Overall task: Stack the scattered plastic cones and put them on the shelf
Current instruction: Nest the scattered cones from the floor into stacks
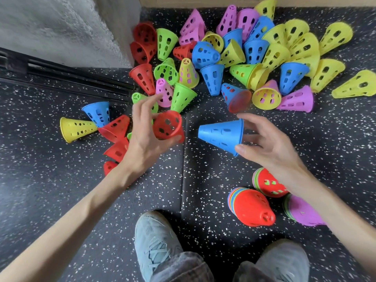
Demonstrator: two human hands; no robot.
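Holding the centre of the head view, two bare hands each carry one perforated plastic cone above a dark speckled floor [61,200].

- Left hand [146,139]: palm up, thumb and curled fingers gripping a red cone [167,125] by its wide rim; the index finger is raised and spread away from the others. The cone's open mouth faces the camera.
- Right hand [268,143]: fingers spread and curved around the wide base of a blue cone [221,134], thumb at the lower rim; the cone's narrow tip points to 9 o'clock, toward the red cone, the two apart.
- Scattered pile of cones [244,55]: red, green, pink, blue and yellow, lying loose from 11 to 2 o'clock.
- Small cluster [97,125]: yellow, blue and red cones at 9 o'clock.
- Three stacks [252,206] of nested cones lying on their sides at 4 o'clock, two topped red, one pink.
- Two pale shoes [154,241] at 6 o'clock.
- Black rods [61,76] at 10 o'clock, beside a grey wall [50,23].
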